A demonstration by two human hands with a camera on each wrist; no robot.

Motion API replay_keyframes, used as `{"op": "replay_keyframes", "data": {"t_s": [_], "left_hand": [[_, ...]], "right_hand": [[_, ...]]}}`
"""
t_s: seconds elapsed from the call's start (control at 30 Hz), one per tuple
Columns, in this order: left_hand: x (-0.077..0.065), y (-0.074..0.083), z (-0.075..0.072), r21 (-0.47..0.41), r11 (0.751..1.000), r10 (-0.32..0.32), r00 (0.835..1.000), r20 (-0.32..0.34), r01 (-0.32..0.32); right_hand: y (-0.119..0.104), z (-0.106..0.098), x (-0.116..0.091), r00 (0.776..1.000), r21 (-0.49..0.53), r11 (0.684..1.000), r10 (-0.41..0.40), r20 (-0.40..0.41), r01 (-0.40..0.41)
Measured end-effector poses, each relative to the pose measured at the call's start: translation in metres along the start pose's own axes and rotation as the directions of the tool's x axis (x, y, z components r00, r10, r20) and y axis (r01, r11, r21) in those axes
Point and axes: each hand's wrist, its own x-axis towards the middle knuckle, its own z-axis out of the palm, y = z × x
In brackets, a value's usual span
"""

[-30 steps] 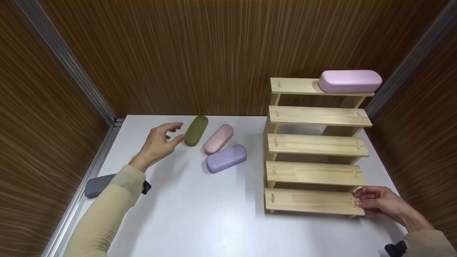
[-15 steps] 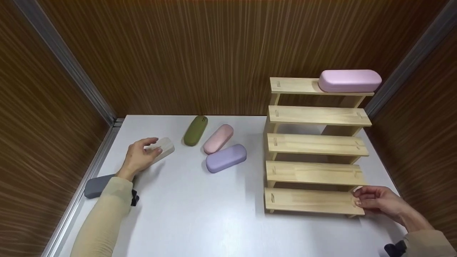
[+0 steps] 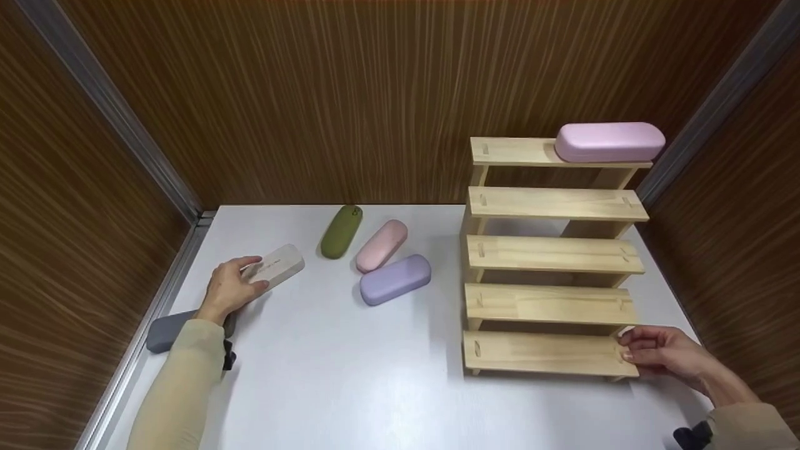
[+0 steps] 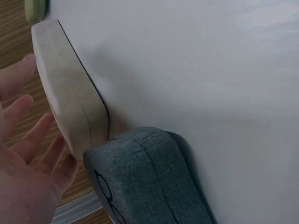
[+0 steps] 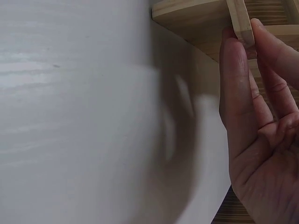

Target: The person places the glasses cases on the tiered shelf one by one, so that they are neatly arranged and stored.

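Note:
My left hand (image 3: 231, 289) is at the near end of a whitish-grey glasses case (image 3: 280, 265), thumb and fingers spread on either side of it. In the left wrist view the fingers are loosely extended along the side of that pale case (image 4: 74, 88), not curled round it. A dark grey glasses case (image 3: 167, 331) lies under my left wrist, partly hidden by the sleeve. At the right, my right hand (image 3: 672, 355) pinches the end of the lowest step of a wooden tiered rack (image 3: 544, 353). The right wrist view shows thumb and fingers on its wooden edge (image 5: 241, 23).
Green (image 3: 342, 232), light pink (image 3: 382, 246) and lilac (image 3: 396, 280) glasses cases lie mid-table, the last two close together. A glossy pink case (image 3: 610, 142) sits at the right of the rack's top step. Wood-patterned walls (image 3: 350, 100) enclose the white table (image 3: 350, 375).
My left hand has moved left and toward me, from beside the green case to the whitish-grey case, which it hid before. The right hand keeps its pinch on the rack.

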Motion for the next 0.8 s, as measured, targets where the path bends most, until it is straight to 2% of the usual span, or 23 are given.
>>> {"op": "replay_keyframes", "data": {"t_s": [0.33, 0.47, 0.7, 0.8], "left_hand": [[-0.006, -0.013, 0.005, 0.025, 0.999, -0.039, 0.999, -0.014, 0.039], [-0.006, -0.012, 0.008, 0.014, 0.999, -0.046, 0.999, -0.016, 0.046], [-0.002, -0.009, 0.011, 0.068, 0.998, -0.009, 0.999, -0.034, 0.011], [-0.001, -0.007, 0.012, 0.069, 0.997, -0.015, 0.999, -0.030, 0.017]], "right_hand": [[0.000, 0.001, 0.004, 1.000, -0.040, 0.999, 0.009, -0.011, -0.009], [0.001, 0.000, 0.003, 1.000, -0.022, 1.000, 0.010, 0.001, -0.010], [0.003, -0.002, 0.000, 1.000, -0.012, 1.000, 0.002, 0.020, -0.002], [0.004, -0.002, -0.001, 1.000, 0.008, 1.000, -0.006, 0.026, 0.006]]}}
